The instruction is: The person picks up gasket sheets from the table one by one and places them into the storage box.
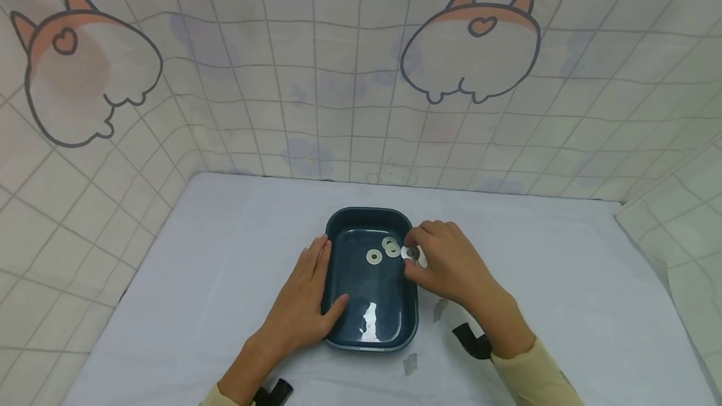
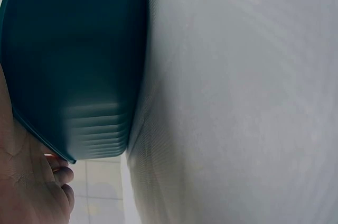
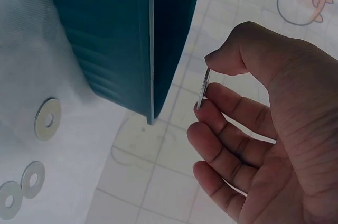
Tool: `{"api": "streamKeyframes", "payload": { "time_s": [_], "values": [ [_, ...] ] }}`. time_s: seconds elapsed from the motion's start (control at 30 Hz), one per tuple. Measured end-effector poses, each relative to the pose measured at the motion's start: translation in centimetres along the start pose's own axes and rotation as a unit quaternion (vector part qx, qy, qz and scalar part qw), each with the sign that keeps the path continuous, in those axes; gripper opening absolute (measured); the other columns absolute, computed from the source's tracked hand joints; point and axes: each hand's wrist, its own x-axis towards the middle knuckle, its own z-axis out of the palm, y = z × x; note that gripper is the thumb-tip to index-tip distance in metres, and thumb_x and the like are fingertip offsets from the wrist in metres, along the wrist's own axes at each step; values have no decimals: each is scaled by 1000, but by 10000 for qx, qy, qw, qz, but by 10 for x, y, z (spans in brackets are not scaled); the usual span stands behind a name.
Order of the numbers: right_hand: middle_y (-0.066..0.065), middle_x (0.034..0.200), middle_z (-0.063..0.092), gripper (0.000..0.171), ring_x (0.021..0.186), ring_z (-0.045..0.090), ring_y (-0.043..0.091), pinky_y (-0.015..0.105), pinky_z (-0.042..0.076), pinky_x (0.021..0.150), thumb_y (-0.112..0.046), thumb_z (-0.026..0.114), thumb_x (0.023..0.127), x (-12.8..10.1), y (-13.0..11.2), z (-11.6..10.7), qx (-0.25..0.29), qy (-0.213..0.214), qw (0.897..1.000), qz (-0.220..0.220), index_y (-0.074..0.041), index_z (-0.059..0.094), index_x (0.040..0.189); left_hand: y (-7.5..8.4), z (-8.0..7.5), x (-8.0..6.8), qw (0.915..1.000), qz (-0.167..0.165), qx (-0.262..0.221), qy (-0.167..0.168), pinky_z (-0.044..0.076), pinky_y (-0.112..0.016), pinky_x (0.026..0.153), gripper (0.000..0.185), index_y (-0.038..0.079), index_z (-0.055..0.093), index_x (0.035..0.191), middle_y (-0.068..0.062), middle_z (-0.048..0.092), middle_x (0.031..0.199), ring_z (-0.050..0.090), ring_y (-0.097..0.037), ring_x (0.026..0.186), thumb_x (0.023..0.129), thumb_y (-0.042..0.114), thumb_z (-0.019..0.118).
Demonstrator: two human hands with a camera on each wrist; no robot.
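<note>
A makeshift recording booth rather than a lived-in room. A table (image 1: 225, 255) under a plain pale cloth fills the middle, and a grid-printed curtain (image 1: 350, 80) with cartoon corgi rumps at 10 and 1 o'clock closes it in from 9 round to 3 o'clock. Black wrist straps (image 1: 472, 342) at 5 o'clock suggest a data-capture setup.

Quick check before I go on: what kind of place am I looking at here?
Probably a makeshift tabletop work booth, not a workshop: a table under a pale cloth, cartoon-print grid curtains hung around it, and a dark teal tray holding metal washers.
</note>
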Motion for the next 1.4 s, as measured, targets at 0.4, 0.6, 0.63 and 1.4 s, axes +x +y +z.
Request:
{"api": "streamKeyframes", "payload": {
  "time_s": [0.4,0.6,0.63,1.4],
  "values": [
    [1,86,69,23,85,58,18,40,57,89,-22,82,85,9,-6,-1,57,-190,9997,-111,-9,77,103,-4,1,0,10000,52,34,65,26,-49,135,97,4,18,169,-9,14,180,20,-26,167,97,49,65],
    [1,88,70,24,83,57,17,39,57,88,-24,84,85,12,-9,2,68,-226,9995,-187,-10,77,103,-5,-1,1,10000,46,42,-21,23,-47,136,98,5,14,170,-9,12,181,19,-26,167,98,50,63],
    [1,89,71,24,84,58,17,40,57,89,-24,83,85,12,-9,2,82,-232,9995,-197,-10,77,103,-5,-1,1,10000,53,40,-20,22,-47,136,98,6,14,170,-9,12,181,19,-26,167,98,50,63],
    [4,105,77,24,92,67,21,42,60,97,-21,81,89,21,-17,4,74,-483,9974,-530,-9,78,110,-4,-1,0,9997,-59,10,-257,20,-47,137,98,7,9,171,-6,7,181,14,-24,169,99,49,61]
  ]
}}
